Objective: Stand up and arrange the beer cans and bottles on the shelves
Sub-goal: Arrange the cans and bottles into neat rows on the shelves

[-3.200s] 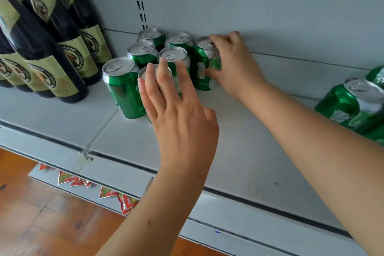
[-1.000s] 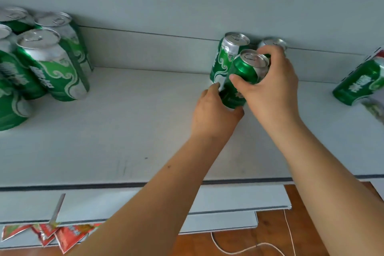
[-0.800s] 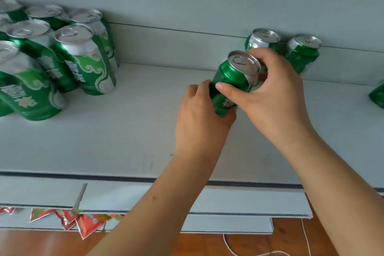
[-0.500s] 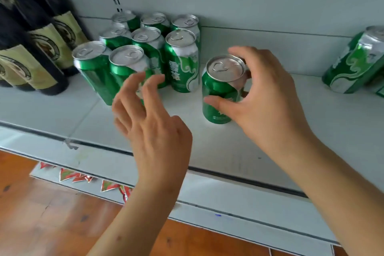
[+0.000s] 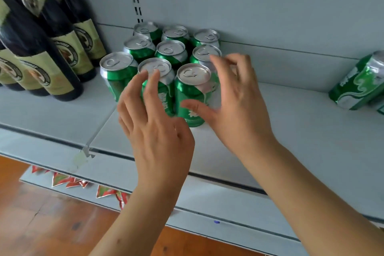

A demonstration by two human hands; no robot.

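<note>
Cans (image 5: 170, 52) stand upright in a block of nine on the shelf (image 5: 311, 141). My right hand (image 5: 236, 106) curves loosely around the front-right can (image 5: 193, 93), possibly just touching it. My left hand (image 5: 155, 129) hovers, fingers spread, holding nothing. Another can (image 5: 359, 83) leans far right.

Cans (image 5: 192, 89): glossy green metal, bare brushed-silver lids. Bottles (image 5: 39, 52): dark glossy glass, matt paper labels. Shelf (image 5: 301, 131): smooth matt grey. Floor (image 5: 41, 224): polished wood.
</note>
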